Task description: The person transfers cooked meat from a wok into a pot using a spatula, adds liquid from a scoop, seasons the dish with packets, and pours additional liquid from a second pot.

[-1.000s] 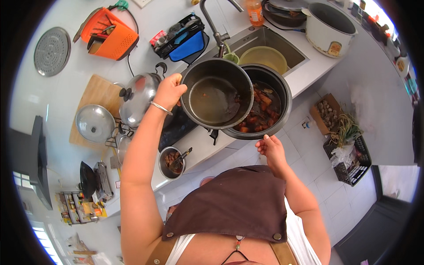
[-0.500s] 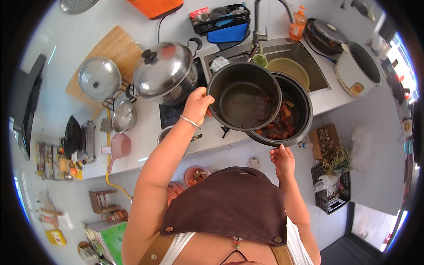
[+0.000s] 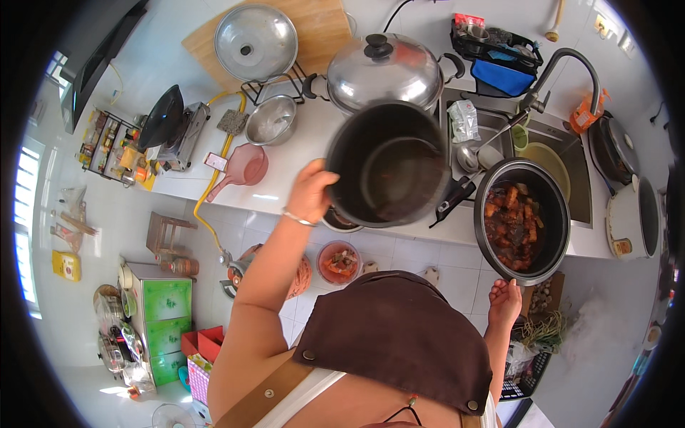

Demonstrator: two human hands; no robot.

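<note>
My left hand (image 3: 310, 191) grips the rim of a dark cooking pot (image 3: 364, 171), which is tilted so its inside faces me. A little brown residue shows in the bottom. With its fingers at the near rim, my right hand (image 3: 504, 303) holds a second dark pot (image 3: 556, 192). Reddish-brown chunks of food (image 3: 515, 225) in dark sauce lie inside that one. It hangs at the counter's front edge by the sink, apart from the first pot.
A large lidded steel pot (image 3: 385, 71) stands behind the left pot. The sink (image 3: 581, 164) holds a yellowish basin (image 3: 546, 160). Further left on the counter are a steel bowl (image 3: 275, 121) and a pink dipper (image 3: 250, 165). On the floor sits a pink bowl (image 3: 339, 262) with scraps.
The left pot has moved away from over the food-filled pot, so the two no longer overlap. My view has turned, and the left side of the kitchen shows more.
</note>
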